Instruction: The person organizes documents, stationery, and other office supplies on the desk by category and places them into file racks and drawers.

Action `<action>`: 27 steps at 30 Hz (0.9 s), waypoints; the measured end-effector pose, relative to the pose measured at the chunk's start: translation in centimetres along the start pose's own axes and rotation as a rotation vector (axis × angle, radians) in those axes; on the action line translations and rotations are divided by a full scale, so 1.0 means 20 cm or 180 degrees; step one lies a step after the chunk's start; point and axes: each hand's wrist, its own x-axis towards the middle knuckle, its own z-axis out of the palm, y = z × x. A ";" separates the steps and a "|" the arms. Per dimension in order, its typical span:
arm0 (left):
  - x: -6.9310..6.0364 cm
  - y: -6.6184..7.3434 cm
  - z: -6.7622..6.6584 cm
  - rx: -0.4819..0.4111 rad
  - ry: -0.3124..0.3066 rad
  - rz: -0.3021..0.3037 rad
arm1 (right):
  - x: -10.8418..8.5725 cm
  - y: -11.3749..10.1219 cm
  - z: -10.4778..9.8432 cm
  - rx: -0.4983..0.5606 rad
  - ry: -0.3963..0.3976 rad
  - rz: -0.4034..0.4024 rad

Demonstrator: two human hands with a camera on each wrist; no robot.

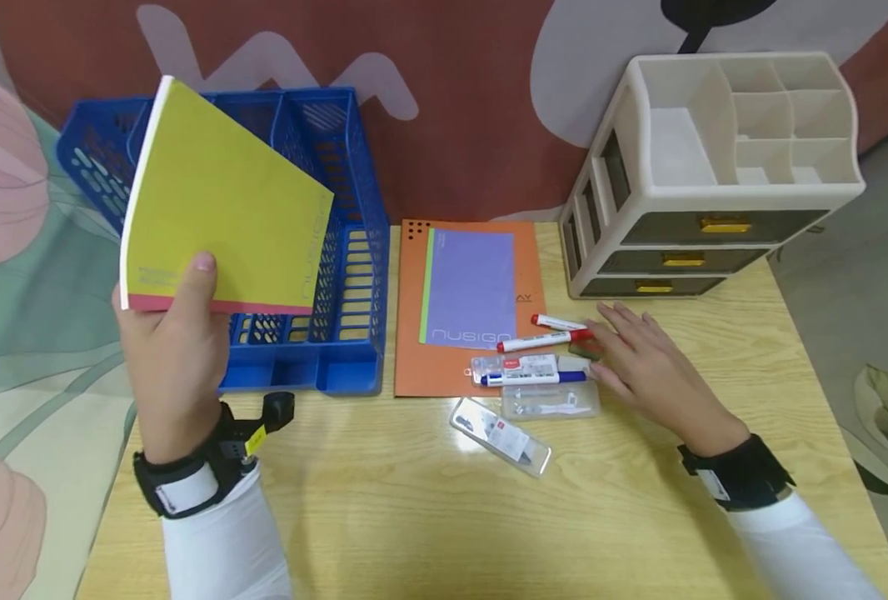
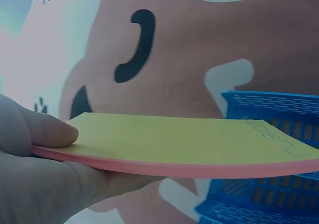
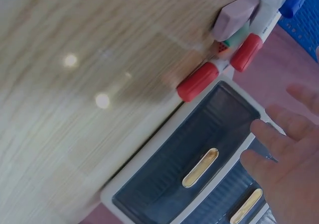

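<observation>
Left hand point(image 1: 177, 362) gripping a yellow notebook point(image 1: 226, 200), the thumb flat on its cover and the other fingers beneath; the notebook, edged in pink along its near side, is tilted and, in the head view, overlaps a blue organizer point(image 1: 350, 371) standing on the wooden table point(image 1: 414, 533). Right hand point(image 1: 650, 371) holding nothing, its fingers extended and slightly spread, near two red-capped markers point(image 1: 541, 340) and in front of a white drawer unit point(image 1: 744, 204); whether a fingertip touches a marker cannot be told from the head view. Between organizer and drawer unit, a purple notebook point(image 1: 474, 279) lies on an orange folder point(image 1: 410, 350). A blue-capped marker point(image 1: 530, 378) rests across clear cases, and another clear case point(image 1: 500, 437) lies nearer the person.
</observation>
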 end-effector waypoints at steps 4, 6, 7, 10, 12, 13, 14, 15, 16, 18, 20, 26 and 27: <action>0.06 -0.05 0.01 0.0162 -0.0047 -0.0162 | -0.02 0.01 -0.01 0.0011 0.0040 0.0047; 0.09 -0.09 0.01 0.0226 -0.0066 -0.0220 | -0.03 0.02 -0.01 0.0000 0.0062 0.0043; 0.11 -0.11 0.01 0.0245 -0.0071 -0.0256 | -0.03 0.02 -0.01 -0.0005 0.0068 0.0043; 0.16 -0.19 0.02 0.0336 -0.0126 -0.0314 | -0.05 0.03 -0.02 0.0010 0.0080 0.0074; 0.19 -0.24 0.02 0.0433 -0.0128 -0.0380 | -0.06 0.04 -0.02 0.0038 0.0095 0.0094; 0.20 -0.26 0.03 0.0495 -0.0113 -0.0440 | -0.06 0.05 -0.02 0.0053 0.0108 0.0105; 0.21 -0.27 0.03 0.0611 -0.0097 -0.0484 | -0.07 0.05 -0.02 0.0070 0.0125 0.0113; 0.22 -0.29 0.03 0.0664 -0.0093 -0.0511 | -0.07 0.06 -0.02 0.0069 0.0138 0.0114; 0.22 -0.31 0.04 0.0707 -0.0087 -0.0540 | -0.07 0.06 -0.02 0.0073 0.0155 0.0112; 0.24 -0.34 0.05 0.0851 -0.0081 -0.0580 | -0.08 0.07 -0.01 0.0069 0.0187 0.0101; 0.25 -0.38 0.07 0.0836 -0.0129 -0.0588 | -0.08 0.07 -0.01 0.0069 0.0210 0.0105; 0.26 -0.48 0.13 0.0763 -0.0193 -0.0769 | -0.10 0.08 -0.01 0.0058 0.0160 0.0185; 0.26 -0.50 0.13 0.0870 -0.0201 -0.0792 | -0.11 0.08 -0.01 0.0054 0.0138 0.0198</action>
